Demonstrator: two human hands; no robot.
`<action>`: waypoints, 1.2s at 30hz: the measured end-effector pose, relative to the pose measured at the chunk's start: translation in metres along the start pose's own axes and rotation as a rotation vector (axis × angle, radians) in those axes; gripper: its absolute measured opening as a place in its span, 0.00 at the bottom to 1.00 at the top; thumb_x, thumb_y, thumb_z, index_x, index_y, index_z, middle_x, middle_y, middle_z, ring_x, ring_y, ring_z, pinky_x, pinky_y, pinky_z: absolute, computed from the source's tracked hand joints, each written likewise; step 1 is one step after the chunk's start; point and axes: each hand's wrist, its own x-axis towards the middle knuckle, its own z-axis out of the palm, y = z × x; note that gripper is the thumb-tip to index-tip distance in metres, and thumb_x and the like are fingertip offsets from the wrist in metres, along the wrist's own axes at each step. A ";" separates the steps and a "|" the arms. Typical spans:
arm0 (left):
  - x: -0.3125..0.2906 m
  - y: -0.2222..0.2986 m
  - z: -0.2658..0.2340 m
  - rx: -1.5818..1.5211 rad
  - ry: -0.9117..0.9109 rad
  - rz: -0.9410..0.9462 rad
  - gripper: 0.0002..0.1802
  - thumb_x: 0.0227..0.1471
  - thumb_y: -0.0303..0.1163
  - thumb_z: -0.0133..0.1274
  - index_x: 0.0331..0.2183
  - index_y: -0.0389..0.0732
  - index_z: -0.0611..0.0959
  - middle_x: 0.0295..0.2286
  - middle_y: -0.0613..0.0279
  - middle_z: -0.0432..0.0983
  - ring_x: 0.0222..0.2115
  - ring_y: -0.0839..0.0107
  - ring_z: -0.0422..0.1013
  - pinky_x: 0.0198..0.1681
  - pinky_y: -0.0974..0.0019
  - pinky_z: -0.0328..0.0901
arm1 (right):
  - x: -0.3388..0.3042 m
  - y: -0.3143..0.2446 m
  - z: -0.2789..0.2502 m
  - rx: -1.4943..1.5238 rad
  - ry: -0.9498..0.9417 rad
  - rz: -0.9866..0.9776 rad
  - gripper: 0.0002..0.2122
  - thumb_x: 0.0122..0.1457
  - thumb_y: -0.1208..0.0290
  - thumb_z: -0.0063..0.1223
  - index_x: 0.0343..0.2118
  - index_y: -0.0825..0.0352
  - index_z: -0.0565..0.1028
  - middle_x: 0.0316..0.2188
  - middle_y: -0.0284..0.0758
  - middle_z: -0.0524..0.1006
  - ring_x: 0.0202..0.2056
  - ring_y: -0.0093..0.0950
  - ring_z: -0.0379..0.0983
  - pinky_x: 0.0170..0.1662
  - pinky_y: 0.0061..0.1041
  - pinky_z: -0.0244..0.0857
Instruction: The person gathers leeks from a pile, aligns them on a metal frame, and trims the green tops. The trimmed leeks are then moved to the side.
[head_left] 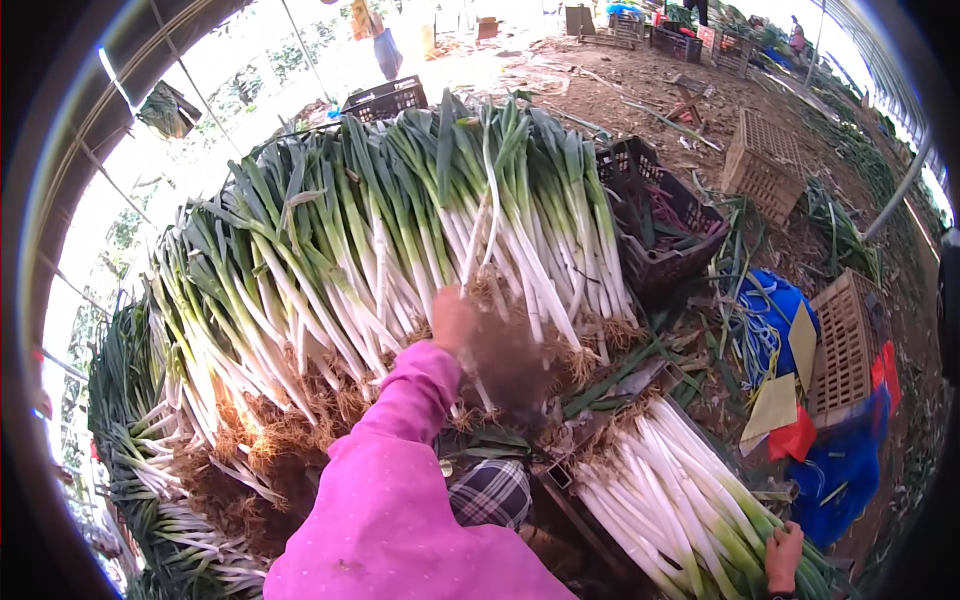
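A long, thick row of leeks (390, 260) leans before me, green leaves at the top and white stalks running down to brown, matted roots. My left hand (455, 318), at the end of a pink sleeve, is closed like a fist at the stalks' lower part. A brown smear of motion beside it hides what it grips. At the lower right, a laid-out bundle of leeks (670, 490) rests in a dark frame, roots toward me and leaves away to the right. My right hand (785, 558) has its fingers curled over the bundle's green leaves.
A dark plastic crate (670, 265) stands at the row's right end. Tan crates (765, 165) sit on bare soil farther right, near a blue bag (770, 320) with loose strings and yellow card pieces. More leeks (200, 545) lie at the lower left.
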 end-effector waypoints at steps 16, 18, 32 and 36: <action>0.066 -0.055 -0.054 -0.394 -0.193 -0.671 0.21 0.46 0.31 0.56 0.39 0.25 0.73 0.29 0.47 0.78 0.35 0.52 0.76 0.34 0.56 0.71 | 0.005 -0.005 -0.003 0.053 -0.175 0.099 0.13 0.48 0.77 0.55 0.38 0.74 0.76 0.50 0.48 0.69 0.52 0.46 0.63 0.56 0.37 0.57; 0.062 -0.057 -0.042 -0.398 -0.225 -0.697 0.24 0.45 0.31 0.59 0.40 0.24 0.72 0.26 0.51 0.77 0.29 0.57 0.76 0.28 0.60 0.71 | 0.001 -0.002 -0.003 0.127 -0.079 0.090 0.15 0.48 0.76 0.55 0.41 0.73 0.75 0.49 0.48 0.70 0.52 0.45 0.64 0.56 0.37 0.57; 0.069 0.117 -0.095 -1.144 -0.252 -0.275 0.12 0.54 0.26 0.51 0.39 0.30 0.73 0.27 0.59 0.73 0.26 0.71 0.73 0.29 0.69 0.71 | -0.006 -0.003 0.016 0.163 0.015 0.123 0.17 0.47 0.71 0.58 0.41 0.72 0.76 0.49 0.46 0.71 0.52 0.44 0.65 0.57 0.36 0.58; -0.006 0.272 -0.147 -1.387 -0.354 0.034 0.11 0.57 0.27 0.49 0.41 0.31 0.72 0.32 0.57 0.75 0.32 0.70 0.74 0.35 0.70 0.71 | -0.012 -0.013 0.007 0.133 -0.003 0.118 0.16 0.49 0.67 0.57 0.38 0.72 0.76 0.49 0.48 0.71 0.51 0.46 0.65 0.56 0.37 0.59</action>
